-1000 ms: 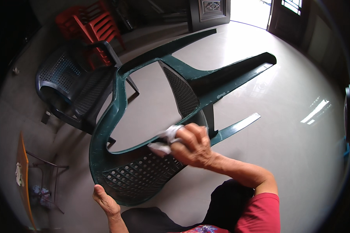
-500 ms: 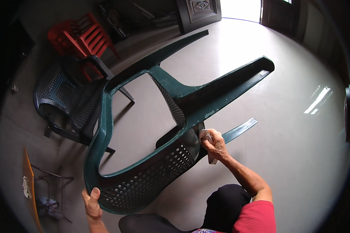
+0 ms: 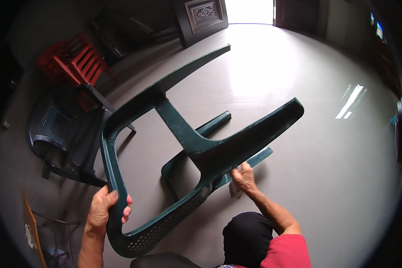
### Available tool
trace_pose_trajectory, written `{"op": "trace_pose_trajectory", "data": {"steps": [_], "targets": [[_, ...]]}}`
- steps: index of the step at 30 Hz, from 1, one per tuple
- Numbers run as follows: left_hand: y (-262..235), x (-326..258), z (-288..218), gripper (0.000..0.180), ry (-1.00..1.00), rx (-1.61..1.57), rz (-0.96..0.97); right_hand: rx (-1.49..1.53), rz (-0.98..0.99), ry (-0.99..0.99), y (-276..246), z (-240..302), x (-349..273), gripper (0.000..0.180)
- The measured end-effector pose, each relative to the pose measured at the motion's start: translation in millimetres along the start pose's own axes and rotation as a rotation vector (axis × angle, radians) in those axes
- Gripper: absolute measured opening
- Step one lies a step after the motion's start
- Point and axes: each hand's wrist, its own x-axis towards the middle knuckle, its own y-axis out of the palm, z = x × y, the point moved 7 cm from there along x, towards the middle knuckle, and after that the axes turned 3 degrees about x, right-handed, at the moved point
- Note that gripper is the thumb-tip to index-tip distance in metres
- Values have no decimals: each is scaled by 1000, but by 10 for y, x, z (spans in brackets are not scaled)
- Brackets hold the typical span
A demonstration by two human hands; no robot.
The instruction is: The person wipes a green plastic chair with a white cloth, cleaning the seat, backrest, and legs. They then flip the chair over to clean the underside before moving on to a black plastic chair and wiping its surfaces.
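Observation:
A dark green plastic chair [image 3: 163, 116] is tipped over in front of me, its legs pointing up and to the right. My left hand [image 3: 103, 210] is wrapped round the chair's curved rim at the lower left, the thumb on top and fingertips showing on the inner side. My right hand [image 3: 244, 178] is closed on a pale cloth [image 3: 235, 190], close against the chair's nearer leg. Part of the cloth hangs below the fingers; the rest is hidden by the hand. The perforated panel [image 3: 145, 240] shows at the chair's near edge.
A dark grey plastic armchair [image 3: 53, 120] stands at the left, with stacked red plastic chairs [image 3: 82, 62] behind it. At the lower left is an orange board [image 3: 33, 228] beside a thin metal frame. A carved dark door panel [image 3: 201, 20] stands near the bright doorway.
The green chair has turned, so less of its perforated panel shows. My left hand has moved up the rim and now curls round it. My right hand with the cloth has shifted slightly lower.

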Motion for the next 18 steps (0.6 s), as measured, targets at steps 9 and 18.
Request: {"op": "trace_pose_trajectory", "data": {"steps": [9, 18], "targets": [[123, -176, 174, 34, -33, 89, -52, -429, -783, -534, -2092, 1370, -27, 23], [185, -198, 201, 34, -47, 146, 31, -605, 509, -534, -131, 2320, 294, 9]]}}
